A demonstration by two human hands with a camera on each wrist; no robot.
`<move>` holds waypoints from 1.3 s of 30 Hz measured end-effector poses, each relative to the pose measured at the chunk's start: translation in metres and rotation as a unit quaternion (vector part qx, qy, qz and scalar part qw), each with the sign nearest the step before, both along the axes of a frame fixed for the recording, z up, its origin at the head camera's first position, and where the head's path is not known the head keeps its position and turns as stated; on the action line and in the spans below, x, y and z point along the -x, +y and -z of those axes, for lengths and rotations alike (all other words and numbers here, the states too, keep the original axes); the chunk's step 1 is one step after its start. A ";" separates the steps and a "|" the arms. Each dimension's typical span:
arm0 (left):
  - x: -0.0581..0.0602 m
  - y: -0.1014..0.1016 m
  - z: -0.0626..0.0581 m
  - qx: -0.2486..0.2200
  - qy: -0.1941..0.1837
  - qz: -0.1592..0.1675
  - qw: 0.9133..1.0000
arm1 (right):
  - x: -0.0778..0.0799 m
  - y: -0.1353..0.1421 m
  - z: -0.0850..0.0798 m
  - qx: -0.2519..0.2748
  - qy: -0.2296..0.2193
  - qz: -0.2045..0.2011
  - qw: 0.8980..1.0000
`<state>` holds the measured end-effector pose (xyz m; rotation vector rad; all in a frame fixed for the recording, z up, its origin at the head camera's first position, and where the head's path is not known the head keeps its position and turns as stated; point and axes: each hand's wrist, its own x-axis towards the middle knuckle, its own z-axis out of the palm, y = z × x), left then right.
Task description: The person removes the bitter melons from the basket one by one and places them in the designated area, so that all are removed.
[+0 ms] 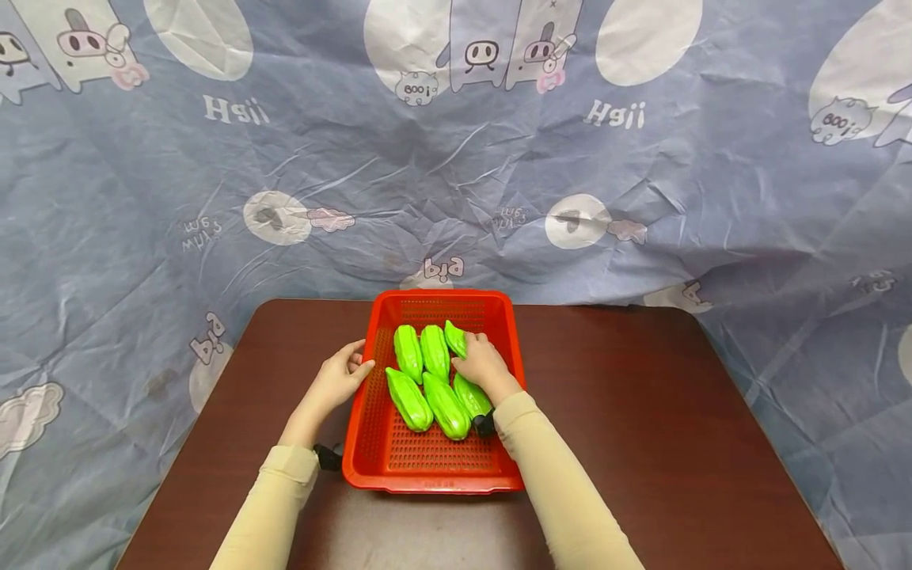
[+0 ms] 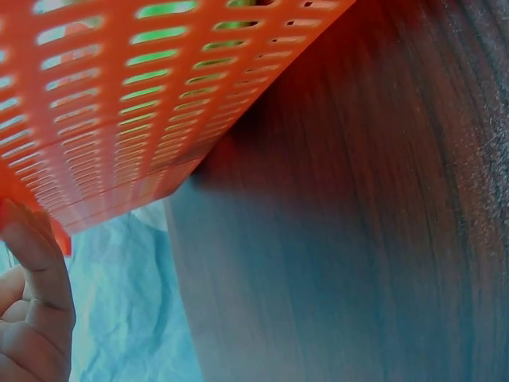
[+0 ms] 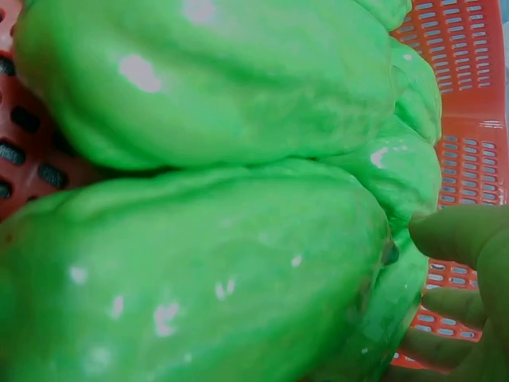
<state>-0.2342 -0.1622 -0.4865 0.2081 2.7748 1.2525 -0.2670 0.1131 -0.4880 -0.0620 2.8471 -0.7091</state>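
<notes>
A red plastic basket (image 1: 432, 484) with slotted walls stands on the table and holds several glossy green ridged gourds (image 1: 408, 400), lying in two rows. At its left side, my left hand (image 1: 338, 378) pinches the rim between thumb and fingers; a curled finger shows beside the basket wall (image 2: 151, 103) in the left wrist view. My right hand (image 1: 486, 366) reaches inside and grips the far-right gourd (image 1: 454, 339), partly hiding it. The right wrist view has the thumb on that gourd and the other fingers (image 3: 449, 306) along its far side. Nearer gourds (image 3: 183, 278) fill that view.
The dark brown wooden table (image 1: 627, 427) extends to both sides of the basket. Behind it hangs a wrinkled blue-grey cloth (image 1: 442, 166) with cartoon prints. Black wrist straps (image 1: 328, 457) sit at both cuffs.
</notes>
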 end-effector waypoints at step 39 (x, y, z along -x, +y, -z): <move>-0.004 0.000 0.012 -0.055 0.005 -0.003 0.998 | -0.002 -0.006 -0.008 -0.026 0.094 0.055 0.994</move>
